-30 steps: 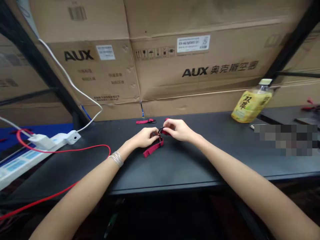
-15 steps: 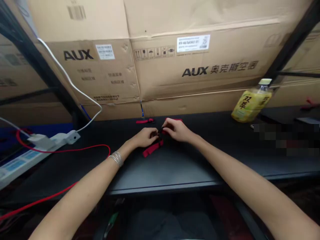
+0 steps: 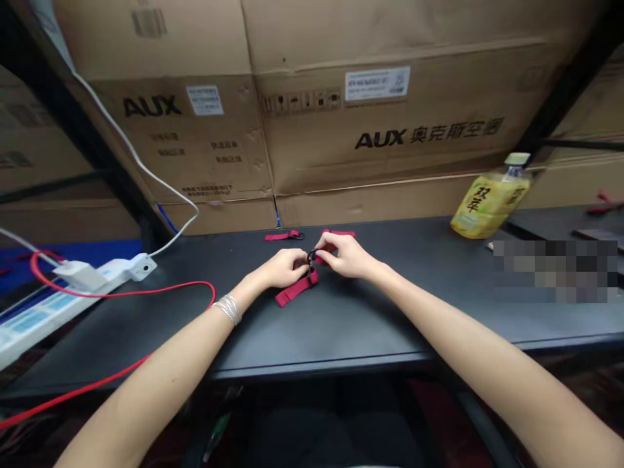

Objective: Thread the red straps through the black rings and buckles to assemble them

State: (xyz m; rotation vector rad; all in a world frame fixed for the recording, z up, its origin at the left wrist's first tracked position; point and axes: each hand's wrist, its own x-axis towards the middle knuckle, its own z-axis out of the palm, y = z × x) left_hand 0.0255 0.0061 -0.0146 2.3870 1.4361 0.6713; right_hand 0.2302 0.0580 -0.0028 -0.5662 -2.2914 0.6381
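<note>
My left hand [image 3: 286,267] pinches a small black clip [image 3: 311,260] above the dark shelf [image 3: 341,325]. A red strap [image 3: 295,290] hangs from the clip, slanting down and left below my left fingers. From the right, my right hand [image 3: 342,255] is closed on the black ring at the clip's upper end, with a bit of red strap under its fingers. Behind the hands, another red strap with a black ring [image 3: 283,236] lies on the shelf, and more red strap [image 3: 345,233] shows behind my right hand.
Large cardboard boxes [image 3: 316,149] stand along the back. A yellow-labelled bottle [image 3: 490,198] is at the right rear. At the left are a white power strip [image 3: 53,305], a white cable [image 3: 141,162] and a red cable [image 3: 160,290].
Both hands have stayed nearly in place. The black clip and ring show more clearly between the fingertips, and the boxes look darker.
</note>
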